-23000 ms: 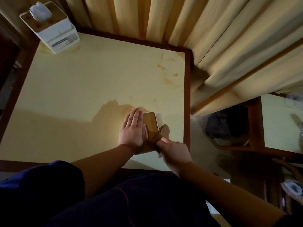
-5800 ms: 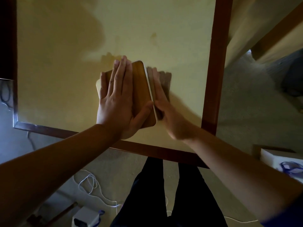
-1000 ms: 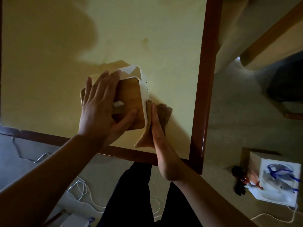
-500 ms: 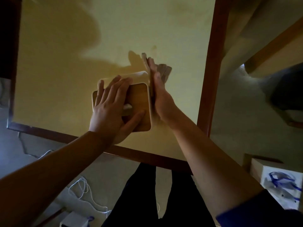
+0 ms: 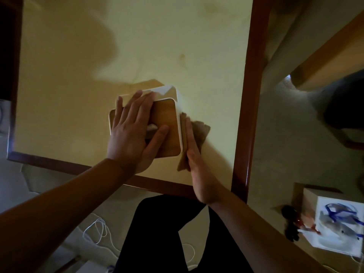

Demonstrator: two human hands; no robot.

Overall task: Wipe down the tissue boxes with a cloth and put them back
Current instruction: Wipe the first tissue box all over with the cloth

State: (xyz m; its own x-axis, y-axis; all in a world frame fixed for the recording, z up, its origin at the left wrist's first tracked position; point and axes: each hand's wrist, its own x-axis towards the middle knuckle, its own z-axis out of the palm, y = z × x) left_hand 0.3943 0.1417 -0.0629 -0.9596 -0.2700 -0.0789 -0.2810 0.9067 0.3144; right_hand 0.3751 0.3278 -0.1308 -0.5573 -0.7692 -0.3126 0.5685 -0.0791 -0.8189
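Observation:
A white tissue box with a wooden top stands near the front right corner of the yellow table. My left hand lies flat on the box's top, fingers straight, and covers most of the tissue slot. My right hand is held edge-on with straight fingers and presses a brown cloth against the box's right side. Part of the cloth hangs below my palm.
The table has a dark red wooden rim. On the carpet to the right stands a white box with blue markings beside a small dark object. White cables lie on the floor at the lower left.
My right hand and the cloth have slid back along the box's right side, from its far end toward me. My left hand stays flat on the top.

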